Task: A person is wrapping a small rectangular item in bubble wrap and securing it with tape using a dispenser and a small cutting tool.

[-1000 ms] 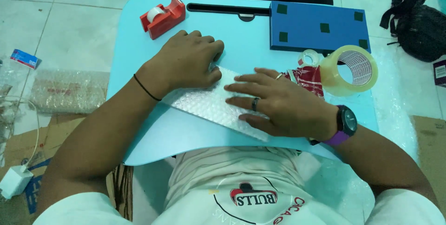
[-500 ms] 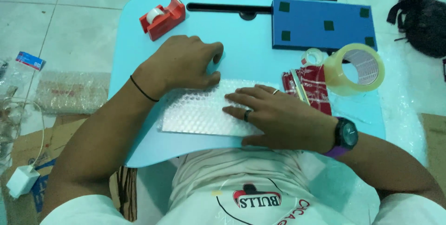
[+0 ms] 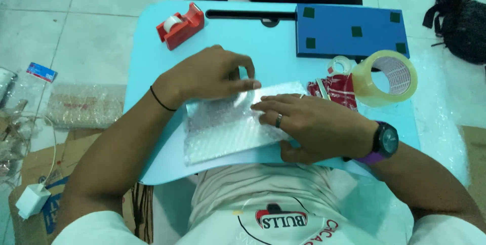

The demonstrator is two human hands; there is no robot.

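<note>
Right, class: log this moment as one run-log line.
left hand: pressing bubble wrap | right hand: flat on bubble wrap | surface: light blue lap table | nearby: red tape dispenser, clear tape roll

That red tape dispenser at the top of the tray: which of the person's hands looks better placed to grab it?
Probably the left hand. It lies just below the red tape dispenser, on the bubble wrap's upper edge. The right hand lies flat on the wrap, farther off, nearer the clear tape roll.

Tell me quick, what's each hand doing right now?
Left hand: fingers curled, pinching the bubble wrap at its top edge.
Right hand: open, flat on the bubble wrap.
</note>
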